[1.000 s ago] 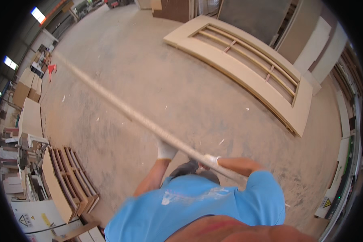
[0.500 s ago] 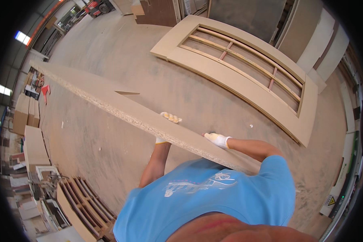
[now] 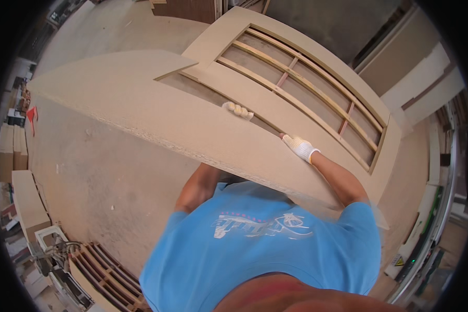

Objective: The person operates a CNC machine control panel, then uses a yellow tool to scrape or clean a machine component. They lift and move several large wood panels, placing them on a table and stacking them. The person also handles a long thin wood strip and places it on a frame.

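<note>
A large beige particleboard panel (image 3: 140, 106) slants across the view in front of my body, its rough chipped edge toward me. Its far side has a cut-out step near the middle. My left arm passes beneath the panel, and the gloved fingers of my left hand (image 3: 237, 110) curl up over its far edge. Further right, my right hand (image 3: 299, 147), in a white knit glove, grips that same edge from above, its thumb side against the board. Just beyond lies a wide beige frame board (image 3: 213, 44) with a rectangular opening crossed by wooden slats; the panel overlaps part of it.
Leaning sheets (image 3: 400, 57) stand at the far right. A machine rail with a warning label (image 3: 399, 261) runs along the right side. At the lower left are a slatted wooden rack (image 3: 106, 275) and stacked boards (image 3: 30, 200). A red object (image 3: 32, 117) stands at left.
The panel has turned flatter, so more of its broad face shows, and it has come over the near edge of the frame board. Both hands have moved farther out with it.
</note>
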`<state>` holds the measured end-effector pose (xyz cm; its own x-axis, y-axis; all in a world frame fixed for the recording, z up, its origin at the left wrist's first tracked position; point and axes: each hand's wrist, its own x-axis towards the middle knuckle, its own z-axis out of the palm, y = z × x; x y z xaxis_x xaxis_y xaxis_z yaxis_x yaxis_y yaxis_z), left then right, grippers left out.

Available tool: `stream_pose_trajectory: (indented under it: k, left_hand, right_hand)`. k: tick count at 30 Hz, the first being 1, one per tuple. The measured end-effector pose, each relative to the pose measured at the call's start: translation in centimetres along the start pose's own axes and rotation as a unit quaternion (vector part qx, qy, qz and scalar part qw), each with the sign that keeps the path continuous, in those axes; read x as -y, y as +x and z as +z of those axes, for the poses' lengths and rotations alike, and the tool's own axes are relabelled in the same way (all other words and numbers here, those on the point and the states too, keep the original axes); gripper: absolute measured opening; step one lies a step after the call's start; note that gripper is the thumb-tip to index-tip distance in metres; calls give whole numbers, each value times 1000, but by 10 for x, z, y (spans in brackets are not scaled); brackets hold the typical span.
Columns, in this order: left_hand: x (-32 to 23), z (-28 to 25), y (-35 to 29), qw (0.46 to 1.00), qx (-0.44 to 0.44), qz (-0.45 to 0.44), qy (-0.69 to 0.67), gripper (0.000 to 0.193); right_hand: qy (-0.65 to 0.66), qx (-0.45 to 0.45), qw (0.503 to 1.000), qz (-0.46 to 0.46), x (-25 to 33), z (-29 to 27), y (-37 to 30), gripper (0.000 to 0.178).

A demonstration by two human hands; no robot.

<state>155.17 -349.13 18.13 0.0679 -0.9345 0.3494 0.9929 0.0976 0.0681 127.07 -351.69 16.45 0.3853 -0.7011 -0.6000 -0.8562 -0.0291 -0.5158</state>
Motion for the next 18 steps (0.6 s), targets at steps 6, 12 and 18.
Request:
stream_pose_trajectory:
  k: [6,12,18]
  left_hand:
    - [-31,-37,42,956,-251,-20,153,42]
    - [-26,-133,105,972,-224,-52,46,56]
    - [-104,-66,65,897,-410,-5,163,65]
  right_hand:
    - [-59,-9,997,51,29,-57,80,83]
    - [-64,13,994,92,11,-94,155,77]
    - [-70,9,993,99,-35,-95,199,67]
